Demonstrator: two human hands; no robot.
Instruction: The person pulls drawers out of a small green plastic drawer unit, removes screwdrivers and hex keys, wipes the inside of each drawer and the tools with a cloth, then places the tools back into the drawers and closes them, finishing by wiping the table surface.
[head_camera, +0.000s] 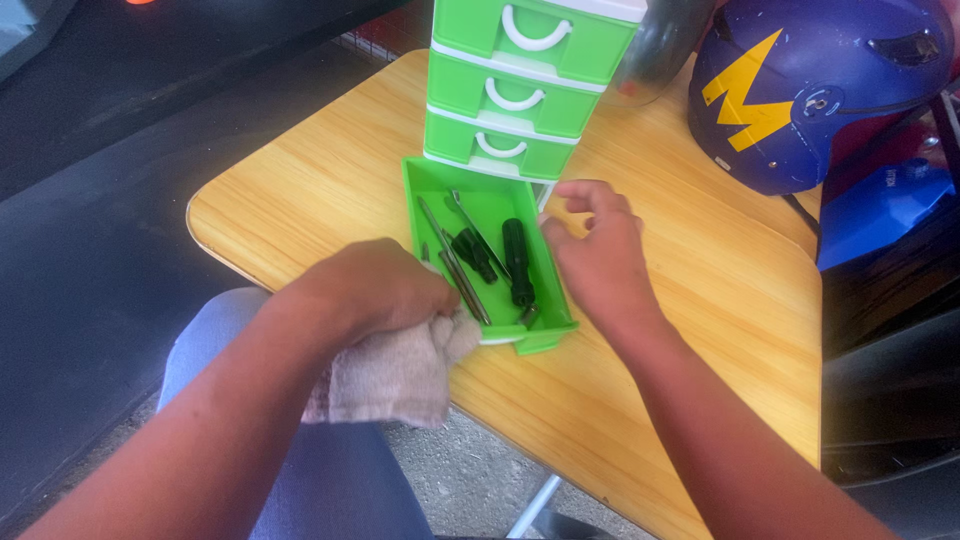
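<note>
Green drawer (487, 205) pulled out, tools inside.
L hand (375, 290) clutches beige rag (395, 375); R hand (598, 258) loose, empty, at drawer edge; blue helmet (810, 90) w/ yellow mark behind.

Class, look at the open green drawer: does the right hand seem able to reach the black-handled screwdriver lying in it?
Probably yes. The right hand hovers at the open drawer edge, fingers loosely curled and empty, right beside the black-handled screwdriver. Nothing covers the tool; the left hand, holding a cloth, sits on the other side.

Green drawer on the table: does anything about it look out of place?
Yes. The green drawer is pulled fully out of the drawer tower and its front end overhangs the wooden table edge, still holding screwdrivers.
</note>
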